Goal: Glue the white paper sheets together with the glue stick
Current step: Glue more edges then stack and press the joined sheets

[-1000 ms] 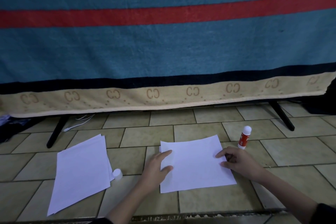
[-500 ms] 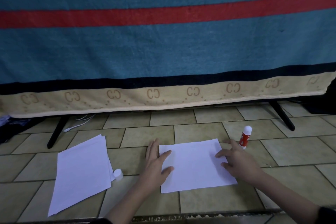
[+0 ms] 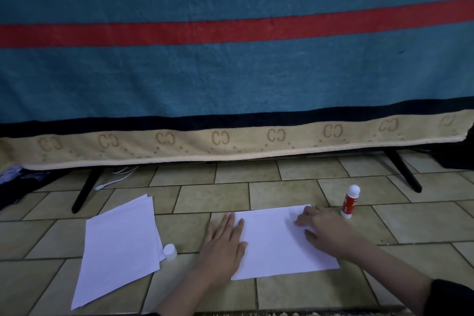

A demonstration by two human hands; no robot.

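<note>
On tiled floor | left hand, right hand: flat, fingers straight, pressing white sheet | glue stick upright just beside

A white sheet is laid flat; the uncapped red glue stick is stood upright beside its far right corner.

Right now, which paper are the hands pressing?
The single sheet near the glue stick; both hands, left and right, lie on it. The stack is untouched.
</note>
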